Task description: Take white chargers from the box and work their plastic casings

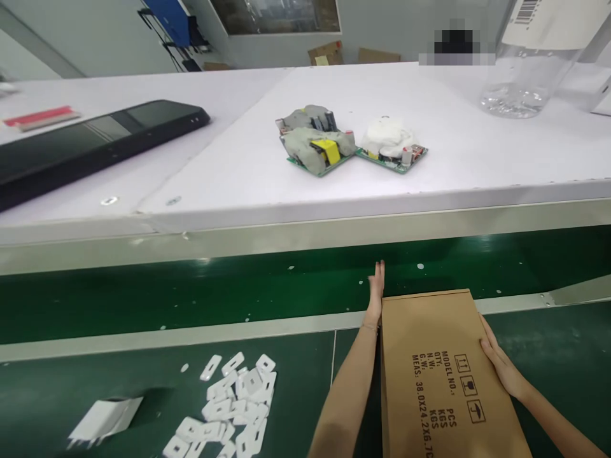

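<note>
A brown cardboard box (429,356) with printed black text and handling symbols lies at the lower right, between my two hands. My left hand (376,289) is pressed along the box's far left corner, its fingers stretched out past the edge over the green belt. On the opposite side, my right hand (501,362) grips the right edge, with the thumb on the top face and the other fingers partly hidden behind the side. The near end of the box runs out of view.
Several white plastic plates (248,394) lie piled on the green bench (143,375), beside white pronged parts (102,420). A green belt (191,292) runs behind. The white shelf (229,178) bears circuit boards (317,143), a black device (105,140) and a clear bottle (520,83).
</note>
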A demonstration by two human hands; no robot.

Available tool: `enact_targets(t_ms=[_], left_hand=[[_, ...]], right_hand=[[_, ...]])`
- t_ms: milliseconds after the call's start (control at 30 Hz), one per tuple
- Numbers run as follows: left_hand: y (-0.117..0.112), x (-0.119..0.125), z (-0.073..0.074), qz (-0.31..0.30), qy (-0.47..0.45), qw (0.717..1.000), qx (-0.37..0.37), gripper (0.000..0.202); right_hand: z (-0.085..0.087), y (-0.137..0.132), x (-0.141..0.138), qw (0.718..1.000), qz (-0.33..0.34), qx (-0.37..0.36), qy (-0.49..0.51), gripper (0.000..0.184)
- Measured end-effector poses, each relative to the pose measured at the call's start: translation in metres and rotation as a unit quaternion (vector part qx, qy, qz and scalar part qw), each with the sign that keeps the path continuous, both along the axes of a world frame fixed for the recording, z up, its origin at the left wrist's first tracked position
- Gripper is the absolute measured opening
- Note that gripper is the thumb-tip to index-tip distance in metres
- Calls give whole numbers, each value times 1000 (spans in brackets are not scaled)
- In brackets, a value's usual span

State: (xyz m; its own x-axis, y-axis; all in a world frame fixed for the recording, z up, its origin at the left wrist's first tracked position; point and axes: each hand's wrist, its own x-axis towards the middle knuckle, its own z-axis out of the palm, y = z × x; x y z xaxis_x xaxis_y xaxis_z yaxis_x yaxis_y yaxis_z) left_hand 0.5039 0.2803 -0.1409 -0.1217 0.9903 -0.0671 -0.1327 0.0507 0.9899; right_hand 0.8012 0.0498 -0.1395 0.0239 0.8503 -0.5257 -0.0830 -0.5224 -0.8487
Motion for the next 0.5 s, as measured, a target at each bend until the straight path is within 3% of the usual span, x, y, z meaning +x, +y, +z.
enact_targets(t_ms=[100,267,433,500], left_hand=[[0,13,-6,1,-47,999,5,34],[10,-3,-9,37,-113,993,28,56],[13,27,-19,36,-131,990,25,60],[13,21,-16,36,-125,991,29,64]], right_hand=[[-1,-3,0,999,-24,-8,22,96],[-1,-4,0,998,-18,-14,58,97],[-2,-4,1,999,-18,-8,34,94],[-2,-5,2,1000,-9,2,18,93]])
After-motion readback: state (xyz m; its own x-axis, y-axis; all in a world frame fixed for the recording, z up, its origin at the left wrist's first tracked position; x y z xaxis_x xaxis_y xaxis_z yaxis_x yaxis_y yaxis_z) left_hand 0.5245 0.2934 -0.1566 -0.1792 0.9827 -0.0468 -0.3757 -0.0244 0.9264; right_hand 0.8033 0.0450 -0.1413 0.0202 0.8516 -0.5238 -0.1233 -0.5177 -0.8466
